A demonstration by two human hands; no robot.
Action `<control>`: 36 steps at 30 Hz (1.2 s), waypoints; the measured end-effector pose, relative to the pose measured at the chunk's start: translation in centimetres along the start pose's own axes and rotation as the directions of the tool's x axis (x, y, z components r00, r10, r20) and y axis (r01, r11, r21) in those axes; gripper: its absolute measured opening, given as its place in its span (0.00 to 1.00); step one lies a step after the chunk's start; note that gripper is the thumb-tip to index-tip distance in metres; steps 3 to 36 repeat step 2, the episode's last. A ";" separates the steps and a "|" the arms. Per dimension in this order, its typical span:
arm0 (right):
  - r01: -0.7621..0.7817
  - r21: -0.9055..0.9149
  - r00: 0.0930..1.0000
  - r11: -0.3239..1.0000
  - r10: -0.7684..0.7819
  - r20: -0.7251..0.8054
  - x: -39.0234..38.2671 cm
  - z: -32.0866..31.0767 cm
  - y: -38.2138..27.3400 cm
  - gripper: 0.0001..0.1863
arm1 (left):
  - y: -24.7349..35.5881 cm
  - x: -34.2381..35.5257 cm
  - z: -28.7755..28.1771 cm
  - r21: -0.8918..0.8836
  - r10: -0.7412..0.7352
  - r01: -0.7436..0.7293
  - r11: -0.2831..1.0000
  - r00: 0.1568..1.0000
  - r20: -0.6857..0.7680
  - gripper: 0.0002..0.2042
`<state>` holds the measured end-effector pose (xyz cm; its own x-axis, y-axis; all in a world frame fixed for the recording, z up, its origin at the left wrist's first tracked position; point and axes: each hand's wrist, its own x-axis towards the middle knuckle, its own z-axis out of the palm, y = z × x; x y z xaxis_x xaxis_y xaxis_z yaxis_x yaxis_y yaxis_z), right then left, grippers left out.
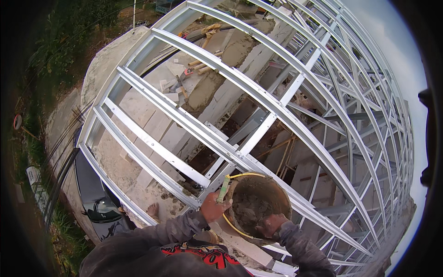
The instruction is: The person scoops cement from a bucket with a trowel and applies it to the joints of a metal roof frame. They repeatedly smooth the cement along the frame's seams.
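Observation:
A round bucket (282, 196), its inside caked with grey, stands tilted in front of me among the metal beams. Wet mortar (249, 210) lies in it. My left hand (213, 207) is closed at the bucket's left rim, around the green-wrapped part of its yellow handle (224, 188). The rest of that handle runs along the rim. Inside the bucket, at its right near side, my right hand (271, 225) reaches down to the mortar with fingers curled. Whatever those fingers hold, if anything, is hidden.
Silvery metal roof beams (184, 117) curve across the view, with gaps between them. Beneath lie pale blocks (159, 124), a hand saw (184, 74) and a hammer (182, 87). A bare foot (153, 211) rests on the ledge. A dark vehicle (94, 184) stands far below, at left.

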<state>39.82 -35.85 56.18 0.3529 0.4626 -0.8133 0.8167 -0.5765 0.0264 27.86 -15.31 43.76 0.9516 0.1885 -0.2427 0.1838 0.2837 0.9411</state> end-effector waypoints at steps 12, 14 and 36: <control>-0.158 -0.018 0.983 0.987 0.156 -0.093 0.1 -0.2 0.3 0.18 | 0.2 -0.2 0.1 0.083 0.073 -0.071 0.994 0.997 -0.026 0.29; -0.158 -0.018 0.983 0.987 0.156 -0.093 0.1 -0.2 0.3 0.18 | 0.2 -0.2 0.1 0.083 0.073 -0.071 0.994 0.997 -0.026 0.29; -0.158 -0.018 0.983 0.987 0.156 -0.093 0.1 -0.2 0.3 0.18 | 0.2 -0.2 0.1 0.083 0.073 -0.071 0.994 0.997 -0.026 0.29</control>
